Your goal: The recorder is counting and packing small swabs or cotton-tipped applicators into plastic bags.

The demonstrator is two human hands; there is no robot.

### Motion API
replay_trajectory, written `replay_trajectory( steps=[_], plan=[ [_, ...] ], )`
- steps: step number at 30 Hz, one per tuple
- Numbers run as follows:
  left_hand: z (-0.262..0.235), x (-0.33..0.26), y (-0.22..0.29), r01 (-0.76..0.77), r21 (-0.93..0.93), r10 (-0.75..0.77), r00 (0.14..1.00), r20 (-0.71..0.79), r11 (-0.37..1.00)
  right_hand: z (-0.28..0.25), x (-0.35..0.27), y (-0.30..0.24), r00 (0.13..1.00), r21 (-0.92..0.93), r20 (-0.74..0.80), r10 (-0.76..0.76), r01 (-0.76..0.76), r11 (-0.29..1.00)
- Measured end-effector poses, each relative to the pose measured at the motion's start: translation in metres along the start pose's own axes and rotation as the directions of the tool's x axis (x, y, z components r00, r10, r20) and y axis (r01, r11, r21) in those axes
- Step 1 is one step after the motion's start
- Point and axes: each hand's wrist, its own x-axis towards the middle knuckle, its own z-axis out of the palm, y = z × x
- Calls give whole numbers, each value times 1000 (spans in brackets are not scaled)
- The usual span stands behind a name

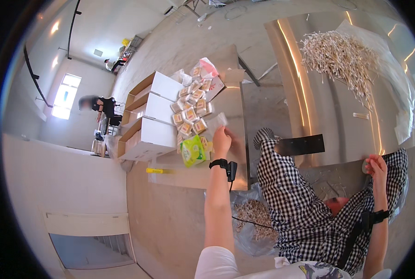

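Beside yellow square packets [192,114], left hand [221,139] holds clear bag [215,122].

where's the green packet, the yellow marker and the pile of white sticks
green packet [192,150], head view, middle of its face
yellow marker [154,170], head view, on its barrel
pile of white sticks [338,56], head view, thick middle of the heap

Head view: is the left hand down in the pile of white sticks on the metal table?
No. The left hand reaches toward small clear packets on cardboard, while the white sticks lie apart on the metal table.

Left hand [222,140] on clear packet [215,123] — outstretched
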Motion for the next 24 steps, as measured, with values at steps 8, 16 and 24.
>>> replay_trajectory(
  steps=[8, 16, 24],
  plan=[
    [-12, -9, 18, 113, -178, -128, 989, -77, 978, -3, 5, 6, 1000, 8, 1, -16, 16, 1000],
    [-57, -48, 103, -34, -904, -348, 916, -199, 427, 13, -7, -14, 999, -6, 35, -15, 15, 1000],
    [-74, -204, 283, 414, -897, 294, 886, 358, -156, 114, -68, -92, 768, 115, 578, -276, 258, 959]
  ],
)
